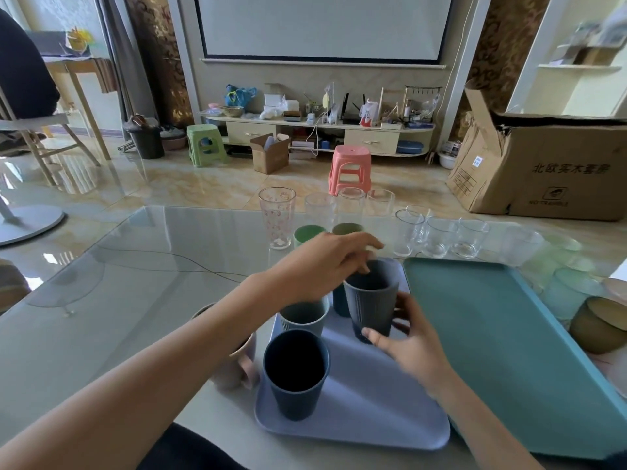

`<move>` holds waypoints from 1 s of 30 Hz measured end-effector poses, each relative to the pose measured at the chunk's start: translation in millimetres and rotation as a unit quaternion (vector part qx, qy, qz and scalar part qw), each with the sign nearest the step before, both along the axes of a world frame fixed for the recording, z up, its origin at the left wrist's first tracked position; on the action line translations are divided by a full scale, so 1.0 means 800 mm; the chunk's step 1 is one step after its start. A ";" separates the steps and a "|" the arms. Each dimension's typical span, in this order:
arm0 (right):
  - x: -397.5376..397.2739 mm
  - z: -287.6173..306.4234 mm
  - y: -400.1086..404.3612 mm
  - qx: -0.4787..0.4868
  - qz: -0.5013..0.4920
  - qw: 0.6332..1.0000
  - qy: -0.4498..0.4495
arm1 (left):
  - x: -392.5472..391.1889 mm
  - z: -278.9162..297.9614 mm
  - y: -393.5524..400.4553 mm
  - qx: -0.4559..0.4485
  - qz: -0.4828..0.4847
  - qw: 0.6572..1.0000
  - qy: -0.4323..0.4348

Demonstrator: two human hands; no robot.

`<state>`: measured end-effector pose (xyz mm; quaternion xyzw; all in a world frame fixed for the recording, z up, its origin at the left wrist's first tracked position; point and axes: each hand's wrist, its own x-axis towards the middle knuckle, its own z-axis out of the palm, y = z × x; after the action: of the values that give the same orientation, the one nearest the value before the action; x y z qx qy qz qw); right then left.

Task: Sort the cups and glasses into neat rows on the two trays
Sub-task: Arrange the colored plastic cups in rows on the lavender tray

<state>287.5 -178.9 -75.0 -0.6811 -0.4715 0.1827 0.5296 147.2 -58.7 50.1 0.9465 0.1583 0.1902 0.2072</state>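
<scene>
Step in hand: I judge I am seating a grey ribbed cup (pixel 371 301) in the back row of the lavender tray (pixel 369 401).
Right grip: my right hand (pixel 407 344) curls round the cup's lower wall, grasping it.
Left grip: my left hand (pixel 325 262) pinches the same cup's rim from above.
Already placed: a navy cup (pixel 295 374) at the tray's front, a pale green cup (pixel 305 317) behind it, a teal cup (pixel 339 301) half hidden.
Waiting: clear glasses (pixel 437 237) and a printed tall glass (pixel 277 217) stand on the desk (pixel 152 266) beyond; the turquoise tray (pixel 492 334) holds nothing visible.
Next move: probably release both hands, square the cup beside the teal one, then fetch a glass.
</scene>
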 end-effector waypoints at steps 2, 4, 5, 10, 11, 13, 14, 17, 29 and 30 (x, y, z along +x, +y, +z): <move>-0.004 -0.016 -0.004 -0.030 0.004 0.999 0.044 | -0.012 -0.005 0.017 0.018 0.031 0.999 0.018; -0.007 -0.027 -0.004 -0.046 0.007 0.997 0.063 | -0.024 -0.011 0.030 0.062 0.075 0.993 0.063; -0.008 -0.033 -0.003 -0.053 0.006 0.996 0.066 | -0.030 -0.015 0.037 0.087 0.101 0.987 0.087; -0.018 -0.046 0.001 -0.091 0.030 0.993 0.065 | -0.058 -0.035 0.066 0.087 0.170 0.969 0.156; -0.020 -0.046 0.000 -0.091 0.033 0.993 0.061 | -0.061 -0.038 0.069 0.073 0.171 0.969 0.161; -0.021 -0.045 -0.001 -0.085 0.030 0.995 0.052 | -0.065 -0.043 0.073 0.045 0.166 0.970 0.171; -0.022 -0.045 -0.002 -0.084 0.029 0.995 0.050 | -0.065 -0.046 0.075 0.033 0.162 0.970 0.181; -0.024 -0.044 -0.003 -0.093 0.023 0.994 0.052 | -0.065 -0.054 0.075 -0.003 0.151 0.966 0.209; -0.031 -0.036 -0.006 -0.123 0.044 0.989 0.074 | -0.058 -0.059 0.074 -0.068 0.178 0.962 0.194; -0.031 -0.035 -0.008 -0.122 0.042 0.989 0.070 | -0.061 -0.055 0.077 -0.074 0.185 0.962 0.186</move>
<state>262.9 -185.6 -103.1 -0.7056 -0.4359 0.3079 0.4661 98.2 2.8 6.0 0.9011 0.3805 0.0338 0.2050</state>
